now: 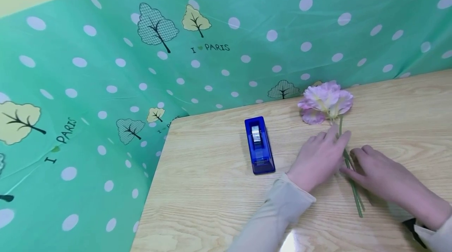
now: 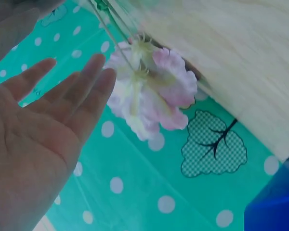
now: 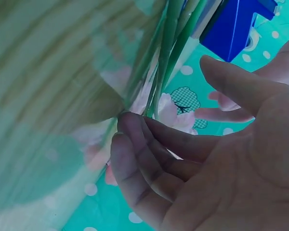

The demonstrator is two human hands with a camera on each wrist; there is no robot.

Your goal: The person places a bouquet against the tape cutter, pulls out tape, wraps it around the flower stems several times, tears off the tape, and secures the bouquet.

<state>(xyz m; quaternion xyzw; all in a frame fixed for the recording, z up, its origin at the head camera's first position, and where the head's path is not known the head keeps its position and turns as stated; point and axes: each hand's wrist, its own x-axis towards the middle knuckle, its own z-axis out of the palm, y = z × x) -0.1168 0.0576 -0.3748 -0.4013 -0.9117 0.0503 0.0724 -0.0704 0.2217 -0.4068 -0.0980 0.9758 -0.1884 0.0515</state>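
Observation:
Pale pink-purple artificial flowers lie on the table, blossoms toward the back and green stems toward the front. Over the upper stems is my left hand, its fingers extended; the left wrist view shows that palm bare beside the blossoms. My right hand rests to the right of the stems. Seen from the right wrist, its fingers bend loosely with the tips at the stems, while the thumb stands apart. Whether those fingertips press on the stems is hard to see.
A blue tape dispenser with a roll in it stands left of my left hand. Behind and left of the wooden table hangs a green cloth with white dots and printed trees.

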